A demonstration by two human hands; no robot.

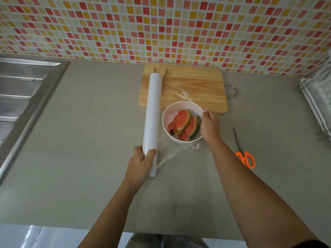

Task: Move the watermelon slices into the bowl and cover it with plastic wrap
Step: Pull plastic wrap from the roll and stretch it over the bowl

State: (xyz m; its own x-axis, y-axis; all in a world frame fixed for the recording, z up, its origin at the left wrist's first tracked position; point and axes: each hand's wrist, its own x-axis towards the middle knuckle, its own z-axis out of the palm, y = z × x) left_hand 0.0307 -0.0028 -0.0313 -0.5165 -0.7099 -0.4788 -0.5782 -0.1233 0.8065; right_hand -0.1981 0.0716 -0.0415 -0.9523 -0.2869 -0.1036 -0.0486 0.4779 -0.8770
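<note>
Grey countertop [89,122] runs below a wall [161,24] of red, orange and cream tiles. At the far left lies a steel sink [21,97]. Left of centre, a long white roll of plastic wrap [153,113] reaches from the countertop up onto a wooden cutting board [193,83]. The left hand [141,161] grips the roll's near end, fingers and thumb curled round it. Clear film [179,149] stretches from the roll to the right over a white bowl [172,108], which sits just below the board and holds the watermelon slices [184,124]. The right hand [209,127] is curled over the bowl's right rim, pinching the film there. Further right lie orange-handled scissors [244,154], and a wire rack [318,97] stands at the right edge.
</note>
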